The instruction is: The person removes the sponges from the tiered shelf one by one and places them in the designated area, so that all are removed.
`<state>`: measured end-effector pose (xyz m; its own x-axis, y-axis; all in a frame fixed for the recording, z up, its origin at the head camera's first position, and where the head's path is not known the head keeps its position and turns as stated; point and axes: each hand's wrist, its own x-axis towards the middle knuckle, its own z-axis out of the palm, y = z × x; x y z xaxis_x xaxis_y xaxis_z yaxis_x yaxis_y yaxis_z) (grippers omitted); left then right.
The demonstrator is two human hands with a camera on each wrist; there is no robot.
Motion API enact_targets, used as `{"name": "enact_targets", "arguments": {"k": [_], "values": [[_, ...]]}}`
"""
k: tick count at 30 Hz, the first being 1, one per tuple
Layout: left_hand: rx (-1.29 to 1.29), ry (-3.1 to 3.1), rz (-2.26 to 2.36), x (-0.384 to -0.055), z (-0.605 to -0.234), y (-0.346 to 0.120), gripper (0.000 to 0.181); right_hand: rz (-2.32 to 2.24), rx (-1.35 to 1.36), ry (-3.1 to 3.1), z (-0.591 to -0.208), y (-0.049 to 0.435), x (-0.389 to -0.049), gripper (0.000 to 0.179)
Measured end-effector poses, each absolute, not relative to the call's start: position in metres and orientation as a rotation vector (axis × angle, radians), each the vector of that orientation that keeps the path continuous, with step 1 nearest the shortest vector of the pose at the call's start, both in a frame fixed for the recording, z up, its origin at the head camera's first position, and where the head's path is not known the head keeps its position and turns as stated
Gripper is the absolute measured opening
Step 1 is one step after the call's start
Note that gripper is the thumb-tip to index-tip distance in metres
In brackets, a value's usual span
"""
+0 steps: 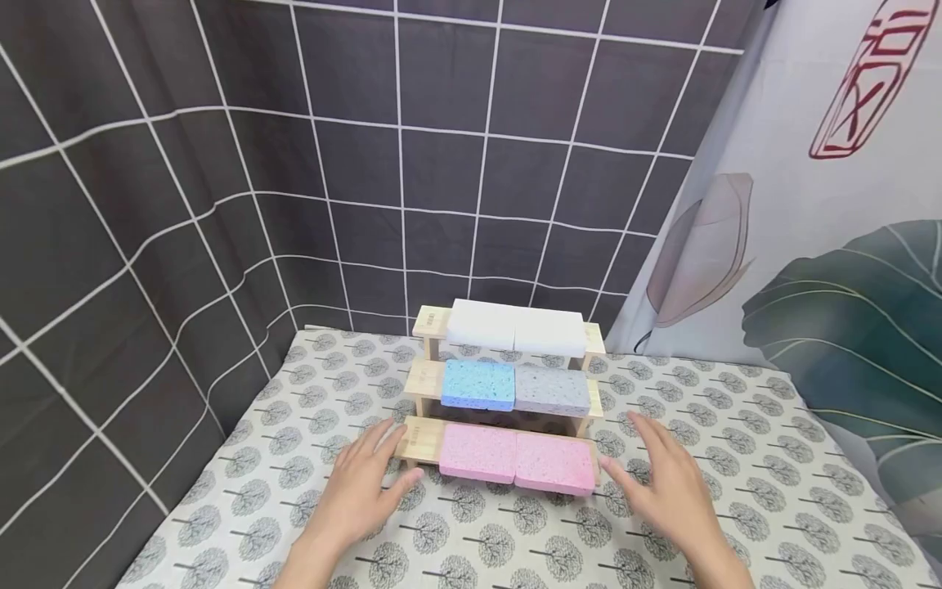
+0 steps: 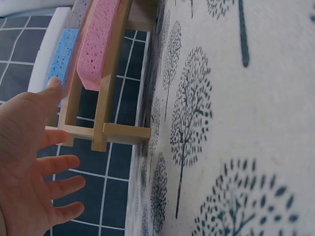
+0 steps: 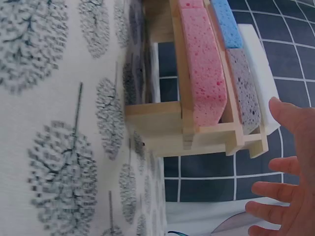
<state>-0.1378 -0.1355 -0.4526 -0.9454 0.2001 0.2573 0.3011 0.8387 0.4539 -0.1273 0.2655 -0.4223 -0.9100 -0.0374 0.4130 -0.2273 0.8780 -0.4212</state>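
Note:
A three-tier wooden rack (image 1: 423,442) stands on the table, with sponges laid in pairs on its steps. Two pink sponges, a left one (image 1: 478,452) and a right one (image 1: 554,461), lie on the lowest step. On the middle step a blue sponge (image 1: 478,384) sits beside a grey sponge (image 1: 552,388). Two white blocks (image 1: 482,323) rest side by side on top. My left hand (image 1: 356,487) is spread near the rack's lower left end, holding nothing. Beyond the lower right end my right hand (image 1: 662,487) is likewise spread, fingers apart and nothing in it.
A cloth with a tree print (image 1: 486,544) covers the table. Behind and to the left hangs a dark curtain with white grid lines (image 1: 441,164). At the right is a pale curtain with leaf patterns (image 1: 780,204).

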Motion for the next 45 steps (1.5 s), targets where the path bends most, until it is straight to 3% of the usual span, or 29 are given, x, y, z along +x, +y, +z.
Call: {"name": "enact_targets", "arguments": {"k": [13,29,45], "values": [[-0.227,-2.837,-0.954,-0.146,-0.458,-0.135,0.068,0.754,0.259,-2.621,-0.397,0.270,-0.154,0.077],[-0.077,-2.697,-1.115,-0.152,-0.465,-0.127,0.046,0.818,0.359,-2.522,-0.388,0.260,-0.180,0.072],[-0.027,-2.709,-1.234,-0.155,-0.469,-0.122,0.046,0.869,0.366,-2.566,-0.373,0.253,-0.209,0.069]]}}
